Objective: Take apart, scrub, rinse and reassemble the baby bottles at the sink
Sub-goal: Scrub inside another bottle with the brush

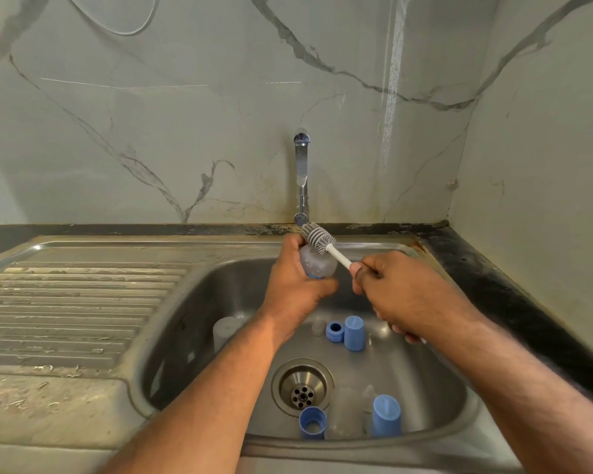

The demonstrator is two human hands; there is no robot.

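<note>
Above the steel sink basin (199, 302), the left hand (297, 285) curls round a clear plastic baby bottle (317, 263), likely light, wet and slippery, best gripped round its body. The right hand (401, 289) grips the grey-bristled white-handled bottle brush (319, 236), bristles touching the bottle's upper end.

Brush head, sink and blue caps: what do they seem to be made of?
Brush head: likely grey silicone, with thick, matt, evenly spaced bristles.
Sink: stainless steel, brushed, with dull reflections and water marks.
Blue caps: probably plastic, opaque, smooth, moulded, evenly coloured.
</note>
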